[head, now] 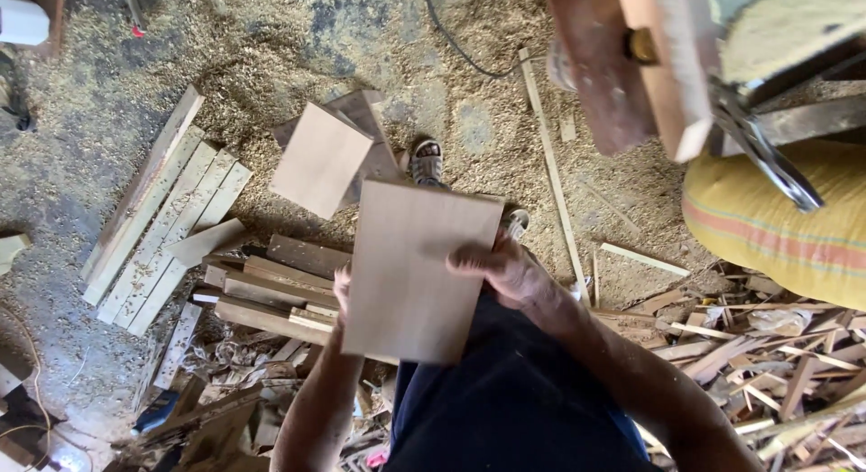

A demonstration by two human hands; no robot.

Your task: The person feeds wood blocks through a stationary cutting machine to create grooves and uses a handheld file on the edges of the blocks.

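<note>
I hold a flat rectangular wooden board (410,265) in front of me with both hands. My left hand (342,287) grips its left edge, mostly hidden behind the board. My right hand (496,266) clasps its right edge with fingers curled over the face. A second, smaller board (320,159) hangs tilted in the air above the floor, apart from both hands. My sandalled foot (427,162) shows beyond the board.
Sawdust covers the floor. Pale planks (167,224) lie at left, darker offcuts (271,292) beside them. A heap of scrap strips (758,346) sits at right, below a yellow striped sack (776,219). A wooden machine part (649,57) overhangs top right. A thin lath (550,174) lies on the floor.
</note>
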